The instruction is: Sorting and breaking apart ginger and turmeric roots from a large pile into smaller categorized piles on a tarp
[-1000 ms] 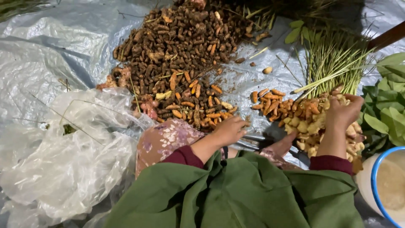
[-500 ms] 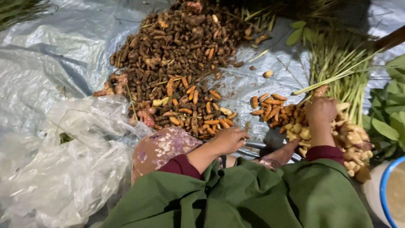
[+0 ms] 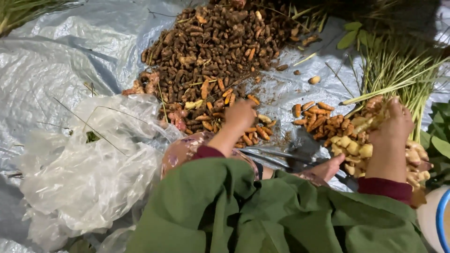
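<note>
- Left hand (image 3: 240, 114) rests palm-down on the near edge of the turmeric pile (image 3: 211, 51); fingers curled together over a few orange roots (image 3: 255, 133). Can't tell if anything is actually gripped.
- Right hand (image 3: 396, 122) sits on the ginger heap (image 3: 356, 147); fingers bent down into the pale pieces, back of the hand toward the camera. Can't tell whether it is clamped on a piece.
- Turmeric pile: large, brown, top centre on the grey plastic sheet (image 3: 61, 61), with cut orange pieces along its near side.
- Smaller orange cluster (image 3: 316, 115) lies between the two hands, touching the ginger heap.
- Green stalks (image 3: 398, 70) lie just behind the right hand, fanning away to the upper right.
- Green leaves (image 3: 438, 136) at the right edge, beside the ginger.
- Crumpled clear plastic bag (image 3: 84, 173) on the left, near the left forearm.
- Metal tool (image 3: 300, 152), dark, lies across the foot (image 3: 328, 166) between the forearms.
- White tub with a blue rim (image 3: 433, 218) at bottom right.
- Green sleeves (image 3: 262, 211) fill the foreground.
</note>
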